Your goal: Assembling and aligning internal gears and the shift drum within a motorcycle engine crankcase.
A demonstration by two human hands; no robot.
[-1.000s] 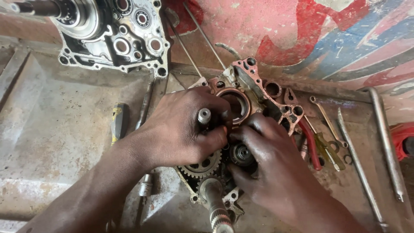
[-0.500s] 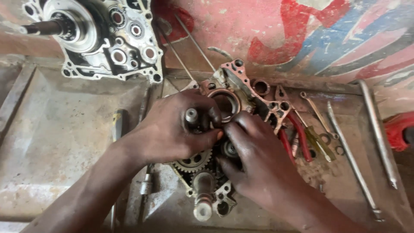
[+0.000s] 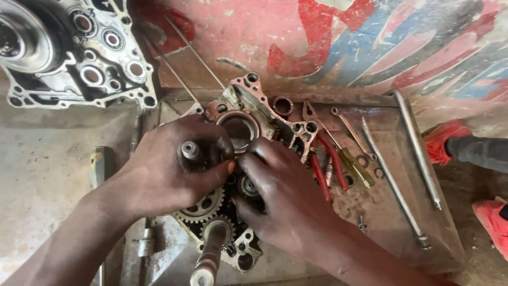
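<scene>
Head view: compared with half a second earlier, the camera sits closer and lower, so the engine case half (image 3: 238,175) fills more of the frame, while both hands remain on it at much the same spot. The left hand (image 3: 169,169) lies across the upper gear cluster, fingers curled around a short steel shaft (image 3: 189,150) whose end projects between them; its grip is narrow and closed on that shaft. The right hand (image 3: 280,196) rests beside it, fingertips pressed down onto a small gear (image 3: 247,186) just below the large round bearing bore (image 3: 238,130); whether that grip pinches the gear or only presses it cannot be told. A toothed gear (image 3: 203,206) shows under the left hand, and a longer shaft (image 3: 209,254) points toward the camera. The case half sits in a shallow metal tray (image 3: 434,233) on the surface. The tray also holds red-handled pliers (image 3: 325,167), a spanner (image 3: 349,130), a screwdriver (image 3: 354,167) and long rods (image 3: 394,185). A second engine casing (image 3: 74,53) lies at upper left, well apart.
</scene>
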